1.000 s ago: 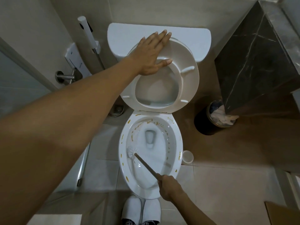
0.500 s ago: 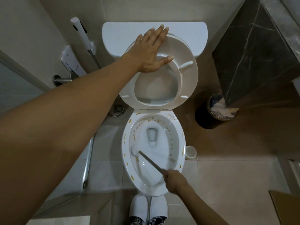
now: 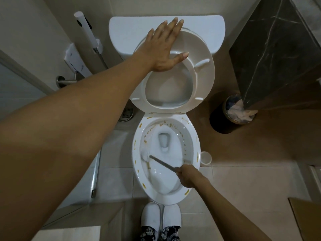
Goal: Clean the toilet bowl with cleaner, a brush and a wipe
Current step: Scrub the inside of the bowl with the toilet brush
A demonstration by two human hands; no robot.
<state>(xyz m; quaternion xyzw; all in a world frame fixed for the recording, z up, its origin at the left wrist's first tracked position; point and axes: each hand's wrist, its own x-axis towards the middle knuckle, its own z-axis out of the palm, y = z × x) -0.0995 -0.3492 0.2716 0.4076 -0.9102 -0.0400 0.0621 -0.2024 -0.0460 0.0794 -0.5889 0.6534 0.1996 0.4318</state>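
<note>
No text, brand or number is showing legibly anywhere; the white rectangular wall-mounted plastic holder [image 3: 75,60] left of the toilet is carrying a few dark printed marks, but they are appearing too small and blurred to read

dim, soft overhead light; muted colours; faint glare on the raised toilet seat [image 3: 203,79]; soft shadows on the floor [image 3: 243,180]; strong wide-angle bending at the edges; slight blur on the brush [image 3: 145,156].
</note>
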